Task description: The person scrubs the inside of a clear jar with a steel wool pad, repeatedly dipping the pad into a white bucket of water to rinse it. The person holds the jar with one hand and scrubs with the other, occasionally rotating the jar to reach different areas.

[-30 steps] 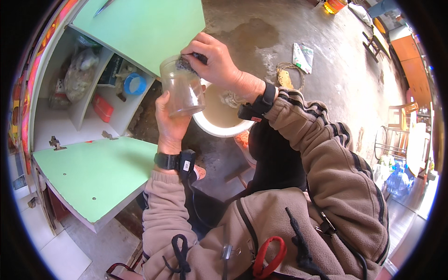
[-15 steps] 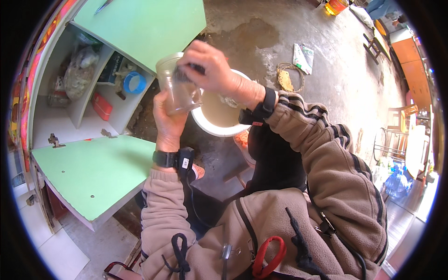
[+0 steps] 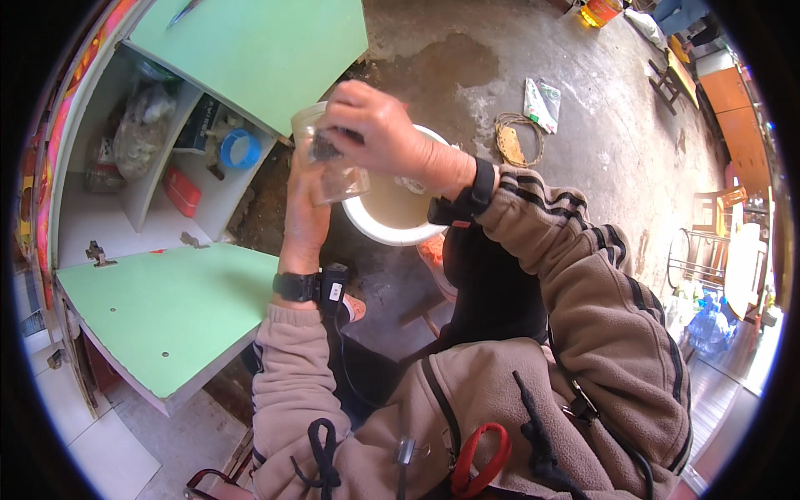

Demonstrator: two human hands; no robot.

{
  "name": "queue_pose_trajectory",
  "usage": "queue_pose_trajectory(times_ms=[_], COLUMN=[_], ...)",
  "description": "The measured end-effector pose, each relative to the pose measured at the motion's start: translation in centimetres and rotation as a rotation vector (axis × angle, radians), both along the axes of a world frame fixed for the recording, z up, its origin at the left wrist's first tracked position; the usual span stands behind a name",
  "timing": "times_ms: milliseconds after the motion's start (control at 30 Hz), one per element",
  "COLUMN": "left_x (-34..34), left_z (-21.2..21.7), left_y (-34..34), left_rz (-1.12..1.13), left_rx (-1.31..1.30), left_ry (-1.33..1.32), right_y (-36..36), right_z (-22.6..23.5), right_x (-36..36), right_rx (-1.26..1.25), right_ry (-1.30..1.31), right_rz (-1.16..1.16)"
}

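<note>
A clear, see-through jar (image 3: 343,185) is tilted above the left part of a white basin. My left hand (image 3: 307,208) is closed around its near left side. Against the jar's side my right hand (image 3: 379,133) presses a dark scrubbing pad or cloth (image 3: 323,150); its exact kind is mostly hidden by my fingers. Below both hands stands the white basin (image 3: 375,232) on the floor, with cloudy greyish water inside. Something pale in the water is partly covered by my right wrist.
An open cabinet with pale green doors (image 3: 167,308) is at the left, holding plastic bags (image 3: 143,137), a blue round container (image 3: 240,148) and a red box (image 3: 182,192). A coiled cord (image 3: 518,140) and a green-white packet (image 3: 542,104) lie on the floor beyond the basin.
The jar has shifted slightly right and turned in my left hand, which has moved up along it. My right hand has moved slightly down, still holding the dark pad against the jar.
</note>
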State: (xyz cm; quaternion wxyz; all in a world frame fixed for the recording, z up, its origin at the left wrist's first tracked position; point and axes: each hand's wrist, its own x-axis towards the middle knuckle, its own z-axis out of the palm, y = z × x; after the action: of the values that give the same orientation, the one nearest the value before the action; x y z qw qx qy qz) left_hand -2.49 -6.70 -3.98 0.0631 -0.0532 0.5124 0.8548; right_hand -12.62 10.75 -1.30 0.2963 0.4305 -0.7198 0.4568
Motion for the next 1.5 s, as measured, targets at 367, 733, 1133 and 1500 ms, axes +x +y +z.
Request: queue_pose_trajectory(times_ms=[367, 733, 1133, 1500], left_x=[-1.2, -0.5, 0.3, 0.2], left_z=[-1.2, -0.8, 2.3, 1.1], left_y=[0.8, -0.6, -0.6, -1.0], left_rz=[0.069, 0.071, 0.08, -0.063], left_rx=[-0.465, -0.263, 0.201, 0.14], left_ry=[0.087, 0.09, 0.071, -0.011], right_y=[-0.6, 0.0, 0.9, -0.5], right_z=[-0.5, -0.3, 1.6, 1.6], right_x=[0.1, 0.1, -0.6, 0.0], right_rx=[0.193, 0.003, -0.32, -0.229], right_ry=[-0.14, -0.27, -0.686, -0.493], right_rz=[-0.184, -0.093, -0.061, -0.096])
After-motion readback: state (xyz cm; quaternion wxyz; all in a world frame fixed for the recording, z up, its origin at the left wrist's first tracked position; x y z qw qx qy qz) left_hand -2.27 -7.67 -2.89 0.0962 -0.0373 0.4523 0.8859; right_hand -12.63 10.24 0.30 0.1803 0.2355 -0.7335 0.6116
